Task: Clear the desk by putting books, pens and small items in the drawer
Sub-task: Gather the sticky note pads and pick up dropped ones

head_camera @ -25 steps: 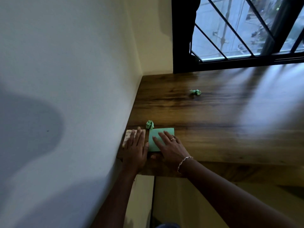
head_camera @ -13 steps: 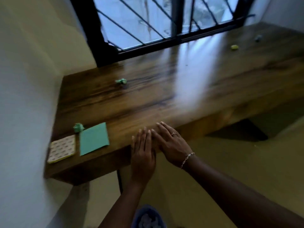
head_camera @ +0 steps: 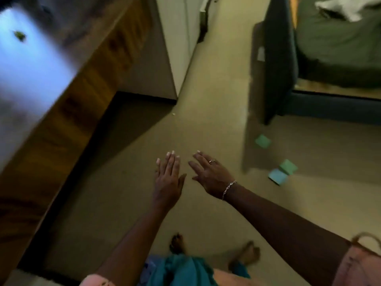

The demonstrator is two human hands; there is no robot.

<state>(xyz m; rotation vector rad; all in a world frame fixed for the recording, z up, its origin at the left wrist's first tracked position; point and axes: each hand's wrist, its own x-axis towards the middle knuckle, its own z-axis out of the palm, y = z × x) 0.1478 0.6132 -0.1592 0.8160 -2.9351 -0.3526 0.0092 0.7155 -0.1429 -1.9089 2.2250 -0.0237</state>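
Both hands — left hand point(head_camera: 168, 178), right hand point(head_camera: 210, 175) — hover flat over the floor, fingers spread, holding nothing; paper squares point(head_camera: 282, 172) lie well right of the fingertips.

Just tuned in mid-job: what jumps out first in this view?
Both hands, the left hand and the right hand, are spread flat and empty above the bare floor, away from the desk. Coloured paper squares lie on the floor to the right, one green and a blue and green pair nearer. A small green scrap sits on the wooden desk at far left.
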